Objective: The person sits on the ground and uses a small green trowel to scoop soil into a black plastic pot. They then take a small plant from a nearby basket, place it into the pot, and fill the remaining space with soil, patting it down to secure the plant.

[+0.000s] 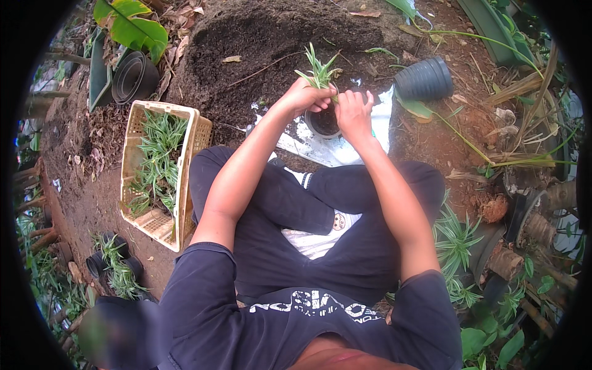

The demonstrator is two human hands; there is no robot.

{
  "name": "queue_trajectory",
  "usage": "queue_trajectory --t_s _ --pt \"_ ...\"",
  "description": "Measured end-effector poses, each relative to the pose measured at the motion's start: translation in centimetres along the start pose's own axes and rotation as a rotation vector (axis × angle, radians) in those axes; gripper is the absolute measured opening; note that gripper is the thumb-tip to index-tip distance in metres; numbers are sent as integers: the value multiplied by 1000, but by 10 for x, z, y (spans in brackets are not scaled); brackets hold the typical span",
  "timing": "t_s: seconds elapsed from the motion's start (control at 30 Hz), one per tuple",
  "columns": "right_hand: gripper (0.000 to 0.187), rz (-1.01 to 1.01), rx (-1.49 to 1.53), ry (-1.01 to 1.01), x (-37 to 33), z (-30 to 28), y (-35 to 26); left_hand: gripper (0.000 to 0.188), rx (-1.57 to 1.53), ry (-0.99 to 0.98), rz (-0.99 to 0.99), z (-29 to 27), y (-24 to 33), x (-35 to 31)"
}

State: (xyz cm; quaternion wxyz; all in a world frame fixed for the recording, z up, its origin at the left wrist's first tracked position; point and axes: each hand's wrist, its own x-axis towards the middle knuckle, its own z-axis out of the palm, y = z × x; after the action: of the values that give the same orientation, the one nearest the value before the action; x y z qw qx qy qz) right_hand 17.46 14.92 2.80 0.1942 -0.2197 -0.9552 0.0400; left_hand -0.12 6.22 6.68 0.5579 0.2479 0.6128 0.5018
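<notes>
Between my hands, above a soil-filled pot, stands a small spider plant with green and pale striped leaves. My left hand is closed around the plant's lower part from the left. My right hand is closed too, its fingertips pinched at the plant's base just above the pot's rim; what exactly they hold is hidden. The pot rests on a white sheet dirtied with soil, in front of my crossed legs.
A yellow plastic basket full of spider plants stands at my left. Dark soil is heaped ahead. Stacked black pots lie at the right, another stack at the far left. Potted spider plants sit beside my right knee.
</notes>
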Motion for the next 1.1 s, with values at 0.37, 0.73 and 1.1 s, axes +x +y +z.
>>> queue_trajectory --t_s 0.37,0.73,1.1 --pt "13 -20 32 13 -3 4 0 26 291 21 75 0 3 -2" --pt "14 -10 24 -24 -3 6 0 26 109 -116 -2 0 3 -6" --pt "14 -14 89 -8 -3 6 1 22 59 -133 41 -7 6 -6"
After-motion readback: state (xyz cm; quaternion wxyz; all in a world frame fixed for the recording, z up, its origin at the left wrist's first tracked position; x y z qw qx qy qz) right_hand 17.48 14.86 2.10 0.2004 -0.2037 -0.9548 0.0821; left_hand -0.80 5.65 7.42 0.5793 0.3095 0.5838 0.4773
